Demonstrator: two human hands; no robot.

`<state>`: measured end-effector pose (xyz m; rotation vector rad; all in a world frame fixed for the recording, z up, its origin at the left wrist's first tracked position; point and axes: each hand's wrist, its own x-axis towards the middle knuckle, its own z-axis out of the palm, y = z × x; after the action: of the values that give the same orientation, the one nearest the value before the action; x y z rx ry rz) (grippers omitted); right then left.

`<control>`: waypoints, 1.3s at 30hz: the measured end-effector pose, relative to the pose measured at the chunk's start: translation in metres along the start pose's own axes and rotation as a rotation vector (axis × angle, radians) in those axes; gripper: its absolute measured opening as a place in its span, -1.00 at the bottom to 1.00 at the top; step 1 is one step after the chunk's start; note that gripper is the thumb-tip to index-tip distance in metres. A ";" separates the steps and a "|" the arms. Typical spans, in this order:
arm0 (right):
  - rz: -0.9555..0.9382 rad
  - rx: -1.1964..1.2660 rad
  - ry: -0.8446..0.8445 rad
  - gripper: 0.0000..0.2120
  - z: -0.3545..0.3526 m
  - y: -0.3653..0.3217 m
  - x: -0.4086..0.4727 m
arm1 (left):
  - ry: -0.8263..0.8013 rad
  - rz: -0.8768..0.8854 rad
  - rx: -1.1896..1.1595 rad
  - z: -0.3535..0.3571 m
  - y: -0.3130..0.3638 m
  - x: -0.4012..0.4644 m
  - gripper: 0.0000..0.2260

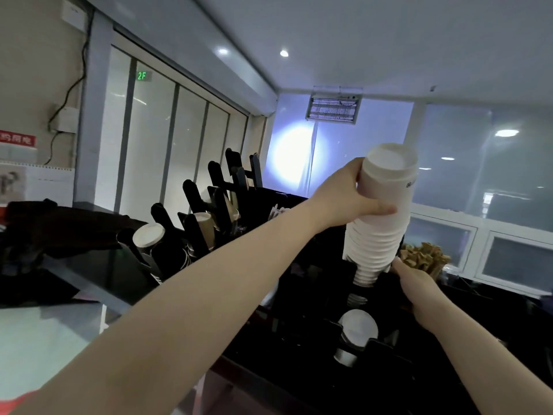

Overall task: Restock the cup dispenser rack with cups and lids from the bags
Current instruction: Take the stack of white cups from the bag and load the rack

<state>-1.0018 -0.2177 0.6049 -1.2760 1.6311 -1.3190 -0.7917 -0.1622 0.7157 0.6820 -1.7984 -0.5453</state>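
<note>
While left hand (pixel 344 199) grips cup stack (pixel 380 217) — rack (pixel 314 295) below.

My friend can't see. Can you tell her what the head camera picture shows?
A person's left hand grips a tall stack of white paper cups, lowering it into a black cup dispenser rack, while the right hand touches the stack's base. More cups sit in slots further left.
</note>
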 end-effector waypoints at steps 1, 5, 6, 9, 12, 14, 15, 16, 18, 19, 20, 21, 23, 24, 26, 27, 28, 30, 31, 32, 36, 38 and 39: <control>-0.009 -0.001 -0.004 -0.53 -0.001 0.000 -0.002 | -0.005 0.003 0.010 0.002 -0.001 0.001 -0.38; -0.017 0.038 0.012 -0.68 -0.006 0.001 -0.009 | -0.038 0.008 0.031 0.012 -0.003 0.002 -0.37; -0.014 0.054 0.012 -0.67 -0.006 0.002 -0.011 | -0.041 0.009 0.036 0.014 -0.002 0.002 -0.36; -0.012 0.103 0.021 -0.67 -0.006 0.001 -0.021 | -0.044 0.000 0.027 0.016 -0.002 0.001 -0.36; -0.073 0.135 0.001 -0.73 -0.007 -0.002 -0.036 | -0.047 -0.017 0.016 0.016 -0.003 -0.002 -0.35; -0.123 0.134 -0.012 -0.73 -0.011 -0.005 -0.051 | -0.042 -0.028 0.003 0.015 -0.002 -0.007 -0.34; -0.146 0.134 -0.012 -0.76 -0.013 -0.007 -0.059 | -0.035 -0.033 0.002 0.015 -0.002 -0.010 -0.34; -0.166 0.137 -0.005 -0.77 -0.015 -0.010 -0.067 | -0.028 -0.038 0.008 0.015 -0.002 -0.013 -0.35; -0.208 0.153 0.010 -0.75 -0.018 -0.014 -0.085 | -0.004 -0.042 0.032 0.016 -0.002 -0.023 -0.41; -0.232 0.162 0.009 -0.76 -0.017 -0.015 -0.094 | 0.008 -0.047 0.044 0.018 -0.002 -0.028 -0.43; -0.261 0.155 0.007 -0.76 -0.015 -0.016 -0.103 | 0.013 -0.052 0.059 0.021 -0.004 -0.034 -0.45; -0.295 0.129 0.007 -0.76 -0.013 -0.016 -0.112 | 0.010 -0.056 0.074 0.023 -0.007 -0.040 -0.45; -0.366 0.051 0.009 -0.76 -0.006 -0.016 -0.129 | -0.022 -0.083 0.045 0.027 -0.013 -0.057 -0.47; -0.399 0.019 0.002 -0.76 -0.003 -0.015 -0.138 | -0.047 -0.100 -0.001 0.028 -0.017 -0.069 -0.48; -0.476 -0.056 -0.033 -0.75 0.005 -0.012 -0.156 | -0.091 -0.109 -0.065 0.026 -0.027 -0.097 -0.46; -0.511 -0.105 -0.059 -0.75 0.010 -0.008 -0.164 | -0.105 -0.126 -0.074 0.023 -0.033 -0.114 -0.43; -0.532 -0.149 -0.085 -0.76 0.015 -0.004 -0.171 | -0.116 -0.147 -0.071 0.018 -0.040 -0.131 -0.43; -0.544 -0.192 -0.121 -0.76 0.032 0.005 -0.184 | -0.139 -0.177 -0.051 0.004 -0.056 -0.166 -0.48; -0.542 -0.187 -0.137 -0.75 0.043 0.011 -0.190 | -0.150 -0.187 -0.046 -0.005 -0.063 -0.184 -0.52; -0.532 -0.160 -0.154 -0.75 0.056 0.016 -0.196 | -0.160 -0.203 -0.041 -0.016 -0.069 -0.201 -0.54; -0.484 -0.040 -0.242 -0.73 0.114 0.036 -0.217 | -0.139 -0.293 -0.004 -0.067 -0.087 -0.259 -0.56; -0.459 -0.019 -0.291 -0.71 0.147 0.043 -0.226 | -0.111 -0.361 0.016 -0.101 -0.100 -0.285 -0.57; -0.443 -0.003 -0.307 -0.71 0.165 0.045 -0.230 | -0.091 -0.394 0.021 -0.120 -0.106 -0.298 -0.59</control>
<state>-0.7950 -0.0479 0.5010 -1.8136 1.1788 -1.2851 -0.5832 -0.0410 0.4786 1.0505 -1.7630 -0.8305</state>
